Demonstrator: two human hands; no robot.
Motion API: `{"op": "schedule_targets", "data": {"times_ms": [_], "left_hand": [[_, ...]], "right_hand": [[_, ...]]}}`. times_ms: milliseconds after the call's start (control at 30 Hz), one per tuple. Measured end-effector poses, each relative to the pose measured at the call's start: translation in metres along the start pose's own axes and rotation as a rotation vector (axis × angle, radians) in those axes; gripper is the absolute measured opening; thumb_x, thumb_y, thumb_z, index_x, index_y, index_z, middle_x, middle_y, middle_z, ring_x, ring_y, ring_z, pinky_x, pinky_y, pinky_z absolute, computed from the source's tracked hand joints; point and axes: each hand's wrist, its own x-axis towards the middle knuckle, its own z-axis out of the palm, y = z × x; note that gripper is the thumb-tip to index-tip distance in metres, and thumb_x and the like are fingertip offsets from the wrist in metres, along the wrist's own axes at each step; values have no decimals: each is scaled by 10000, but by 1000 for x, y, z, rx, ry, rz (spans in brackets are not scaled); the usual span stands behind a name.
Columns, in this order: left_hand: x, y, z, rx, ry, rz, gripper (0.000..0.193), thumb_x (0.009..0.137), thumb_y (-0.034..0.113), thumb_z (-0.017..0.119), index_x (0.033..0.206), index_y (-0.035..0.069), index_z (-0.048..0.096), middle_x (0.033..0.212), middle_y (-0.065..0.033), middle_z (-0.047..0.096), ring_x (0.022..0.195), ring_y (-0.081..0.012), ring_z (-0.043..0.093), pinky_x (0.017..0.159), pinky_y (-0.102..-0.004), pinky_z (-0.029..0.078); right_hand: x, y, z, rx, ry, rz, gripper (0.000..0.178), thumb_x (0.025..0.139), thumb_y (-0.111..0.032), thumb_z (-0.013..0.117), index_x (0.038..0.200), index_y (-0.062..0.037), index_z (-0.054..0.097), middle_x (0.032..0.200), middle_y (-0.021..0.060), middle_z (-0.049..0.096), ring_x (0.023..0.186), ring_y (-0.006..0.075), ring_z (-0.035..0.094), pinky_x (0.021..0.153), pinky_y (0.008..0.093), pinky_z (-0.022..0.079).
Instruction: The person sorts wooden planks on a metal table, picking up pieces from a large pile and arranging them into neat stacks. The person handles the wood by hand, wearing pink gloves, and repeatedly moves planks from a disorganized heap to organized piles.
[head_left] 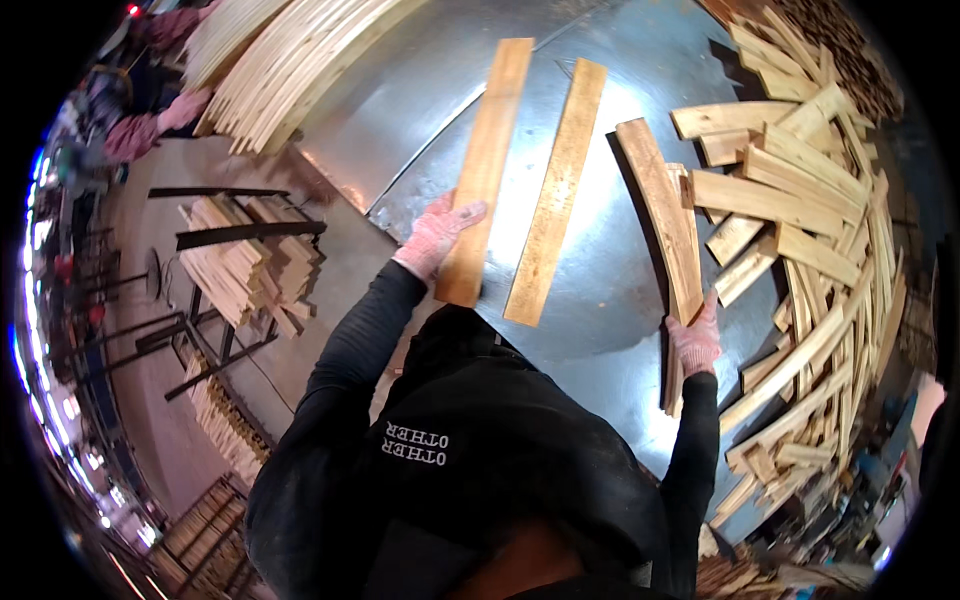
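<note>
My left hand (443,232), in a pinkish glove, is closed on the near part of a long wooden board (489,160) at the table's left side. To the right of it a second wooden board (560,190) lies flat on the metal table (420,110), touched by neither hand. My right hand (697,337), gloved alike, grips the near end of a darker wooden board (662,215). This board seems raised or stacked, with a dark shadow along its left edge. The right hand's fingertips are partly hidden by the board.
A large loose heap of boards (800,200) covers the table's right side. Stacked long boards (300,70) stand at the far left, next to another person's gloved hand (184,108). A metal rack with boards (235,260) is on the floor to the left.
</note>
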Motion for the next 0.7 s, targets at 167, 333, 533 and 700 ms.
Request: {"op": "schedule_targets", "data": {"times_ms": [167, 333, 533, 700], "left_hand": [[-10, 5, 18, -910, -353, 65, 563, 936, 234, 677, 1397, 6, 449, 1126, -194, 634, 992, -292, 673, 879, -418, 562], [6, -3, 13, -724, -269, 102, 503, 943, 215, 650, 1360, -6, 475, 1078, -176, 637, 949, -282, 675, 826, -423, 575], [-43, -69, -13, -472, -389, -114, 441, 936, 335, 683, 1189, -21, 625, 1016, -95, 696, 909, -162, 669, 816, -332, 551], [-54, -67, -2, -400, -112, -70, 473, 955, 344, 666, 1293, 18, 606, 1068, -100, 721, 952, -177, 656, 859, -308, 522]], "right_hand": [[-20, -83, -13, 931, -354, -213, 923, 777, -162, 806, 1537, -39, 298, 1294, 169, 598, 1110, 237, 624, 946, 334, 524], [31, -175, -12, 1420, -774, -273, 703, 851, -245, 783, 1387, 57, 442, 1147, 174, 679, 960, 248, 700, 837, 353, 588], [5, -257, 3, 1658, -966, -219, 645, 905, -486, 670, 1240, 55, 562, 1067, 180, 691, 952, 272, 692, 883, 379, 564], [-6, -248, 25, 1753, -921, -132, 656, 896, -476, 692, 1281, 37, 554, 1115, 168, 682, 999, 274, 683, 901, 387, 559]]}}
